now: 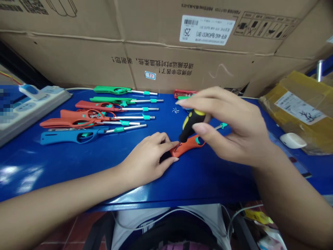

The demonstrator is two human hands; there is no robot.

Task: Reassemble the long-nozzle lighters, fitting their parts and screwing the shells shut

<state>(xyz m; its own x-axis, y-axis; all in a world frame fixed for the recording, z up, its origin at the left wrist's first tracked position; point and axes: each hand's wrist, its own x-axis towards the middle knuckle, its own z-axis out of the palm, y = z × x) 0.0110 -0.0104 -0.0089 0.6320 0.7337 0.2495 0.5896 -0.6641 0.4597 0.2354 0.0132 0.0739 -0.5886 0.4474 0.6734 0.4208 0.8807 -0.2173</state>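
Observation:
An orange long-necked lighter (187, 146) lies flat on the blue table, its metal neck pointing to the upper right. My left hand (149, 161) pinches the handle end of it between thumb and fingers. Above the lighter, my right hand (231, 126) grips a short black and yellow screwdriver (189, 125) by its handle. The screwdriver is tilted, its thin shaft reaching down to the lighter's handle; I cannot tell whether the tip sits in a screw. Just beyond lies a small pile of tiny white pieces (175, 110). Partly behind my right fingers are red and green handles (183, 93).
On the left, several lighters, among them a green one (111, 90) and a blue one (73, 136), lie in a row. Farther left is a white power strip (28, 107). Cardboard (91, 59) walls the back. A taped parcel (293, 93) and a white mouse (293, 140) are at right.

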